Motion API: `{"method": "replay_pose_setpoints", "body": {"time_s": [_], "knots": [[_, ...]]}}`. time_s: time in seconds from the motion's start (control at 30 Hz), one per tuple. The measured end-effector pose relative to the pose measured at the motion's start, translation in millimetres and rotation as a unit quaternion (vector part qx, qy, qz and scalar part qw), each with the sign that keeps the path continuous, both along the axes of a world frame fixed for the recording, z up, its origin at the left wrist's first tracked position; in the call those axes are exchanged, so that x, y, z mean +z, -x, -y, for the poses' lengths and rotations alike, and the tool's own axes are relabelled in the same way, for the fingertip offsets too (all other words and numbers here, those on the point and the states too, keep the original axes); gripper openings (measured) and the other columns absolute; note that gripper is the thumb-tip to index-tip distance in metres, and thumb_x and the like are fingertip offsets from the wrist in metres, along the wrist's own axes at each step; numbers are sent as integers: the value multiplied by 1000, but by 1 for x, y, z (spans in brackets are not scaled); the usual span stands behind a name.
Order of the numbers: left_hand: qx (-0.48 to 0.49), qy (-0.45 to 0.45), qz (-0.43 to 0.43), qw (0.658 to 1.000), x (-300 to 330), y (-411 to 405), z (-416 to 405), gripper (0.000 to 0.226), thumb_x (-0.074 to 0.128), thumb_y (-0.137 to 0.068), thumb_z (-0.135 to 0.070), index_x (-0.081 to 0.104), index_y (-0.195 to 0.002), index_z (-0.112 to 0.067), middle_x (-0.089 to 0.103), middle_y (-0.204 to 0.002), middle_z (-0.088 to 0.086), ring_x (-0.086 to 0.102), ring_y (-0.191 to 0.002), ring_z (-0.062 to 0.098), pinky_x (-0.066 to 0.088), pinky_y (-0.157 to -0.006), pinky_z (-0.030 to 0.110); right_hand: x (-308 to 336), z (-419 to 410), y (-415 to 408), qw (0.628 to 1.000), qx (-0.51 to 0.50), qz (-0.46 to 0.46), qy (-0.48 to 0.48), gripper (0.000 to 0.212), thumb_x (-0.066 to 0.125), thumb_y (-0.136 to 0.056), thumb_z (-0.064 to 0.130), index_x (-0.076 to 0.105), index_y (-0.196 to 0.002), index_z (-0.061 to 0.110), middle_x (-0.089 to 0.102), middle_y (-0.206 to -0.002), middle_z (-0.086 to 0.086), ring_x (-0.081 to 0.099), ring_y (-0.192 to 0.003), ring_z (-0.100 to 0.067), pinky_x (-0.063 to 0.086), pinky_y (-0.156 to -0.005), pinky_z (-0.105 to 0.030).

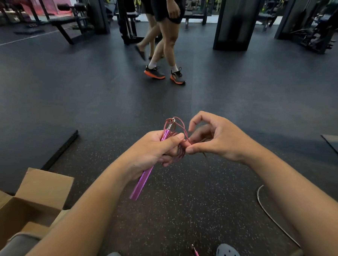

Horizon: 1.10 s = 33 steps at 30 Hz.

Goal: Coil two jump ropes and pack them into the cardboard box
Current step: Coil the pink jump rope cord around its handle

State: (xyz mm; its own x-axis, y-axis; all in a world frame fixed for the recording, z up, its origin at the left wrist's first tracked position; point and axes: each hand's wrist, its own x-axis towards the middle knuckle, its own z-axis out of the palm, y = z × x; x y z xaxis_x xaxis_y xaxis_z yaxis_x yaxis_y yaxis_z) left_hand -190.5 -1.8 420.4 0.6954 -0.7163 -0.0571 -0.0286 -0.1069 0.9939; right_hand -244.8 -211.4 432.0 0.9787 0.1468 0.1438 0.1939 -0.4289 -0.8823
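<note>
My left hand [155, 148] grips a pink metallic jump rope handle [141, 183] together with a bundle of thin pink rope coils [179, 148]. The handle's silver tip points up and away from me. My right hand [212, 138] pinches a strand of that pink rope beside the coils, thumb and fingers curled around it. An open cardboard box [33, 195] stands on the floor at the lower left, its flaps raised. A second pink handle [197, 255] lies on the floor between my shoes. A pale rope [267, 213] curves along the floor at the right.
Two people [165, 39] walk across the dark rubber floor ahead of me. Gym benches and racks [72, 19] line the back. A black bar [61, 149] lies on the floor at the left, and a mat edge [337, 144] shows at the right.
</note>
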Motion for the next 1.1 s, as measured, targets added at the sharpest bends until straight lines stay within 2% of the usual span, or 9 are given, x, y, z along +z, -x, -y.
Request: {"method": "replay_pose_setpoints", "body": {"time_s": [0.2,0.3,0.4,0.47,0.57,0.67,0.8,0.97,1.1], "knots": [[-5,-12,-11,1000,1,-7,-7,29,64,-98,-30,68,-96,-2,40,-54,-8,33,-45,9,37,-52,26,12,6,8,1000,14,-5,19,19,67,-95,5,64,-111,14,72,-81,-19,72,-73,-18,55,-71,-29],[-27,-32,-9,999,1,-7,-10,23,72,-92,-23,64,-95,-2,43,-53,-1,37,-45,11,41,-53,25,10,4,9,997,2,-4,71,34,49,-103,0,68,-116,25,69,-85,-12,63,-67,-13,50,-65,-28],[-31,-55,0,998,0,-7,-9,22,66,-98,-24,66,-91,-3,42,-53,-3,36,-46,11,42,-54,27,6,2,5,990,-17,-7,141,53,41,-99,-5,72,-110,37,67,-82,12,56,-71,-19,46,-68,-35],[-33,-46,-3,998,-1,-5,-7,24,58,-103,-24,68,-91,-6,38,-51,-5,34,-45,11,40,-52,26,9,-1,4,989,-30,-13,148,48,42,-97,1,75,-105,35,69,-86,25,63,-82,-7,49,-78,-32],[-33,-28,-13,999,1,-3,-6,27,54,-105,-25,68,-91,-6,45,-52,-1,41,-45,11,40,-51,25,10,-6,4,983,-31,14,182,16,57,-98,35,72,-100,38,71,-85,6,63,-79,-12,51,-80,-37],[-22,-19,-12,999,2,-5,-8,29,56,-104,-27,70,-90,-5,55,-57,5,49,-49,15,46,-55,27,9,-4,2,969,-27,36,242,25,64,-84,63,69,-99,44,73,-98,0,65,-88,-17,54,-83,-43],[-30,-2,-18,999,2,-5,-9,31,56,-104,-26,69,-87,-5,52,-54,3,51,-50,17,51,-61,31,6,-3,-4,961,-10,86,261,14,76,-85,46,74,-92,35,61,-89,10,57,-86,-4,50,-80,-33],[-18,-7,-43,999,3,-1,-5,29,56,-103,-27,68,-84,-9,41,-48,-3,43,-42,12,45,-51,25,0,-6,-3,883,-65,222,409,21,62,-90,49,76,-90,34,64,-124,3,56,-107,-28,51,-83,-46],[-25,-21,-57,998,7,-2,-5,29,57,-103,-28,68,-83,-10,38,-49,-5,37,-39,9,41,-48,24,-4,-14,-6,823,-86,295,478,22,57,-92,37,76,-89,26,69,-113,5,61,-103,-29,50,-78,-45]]}}
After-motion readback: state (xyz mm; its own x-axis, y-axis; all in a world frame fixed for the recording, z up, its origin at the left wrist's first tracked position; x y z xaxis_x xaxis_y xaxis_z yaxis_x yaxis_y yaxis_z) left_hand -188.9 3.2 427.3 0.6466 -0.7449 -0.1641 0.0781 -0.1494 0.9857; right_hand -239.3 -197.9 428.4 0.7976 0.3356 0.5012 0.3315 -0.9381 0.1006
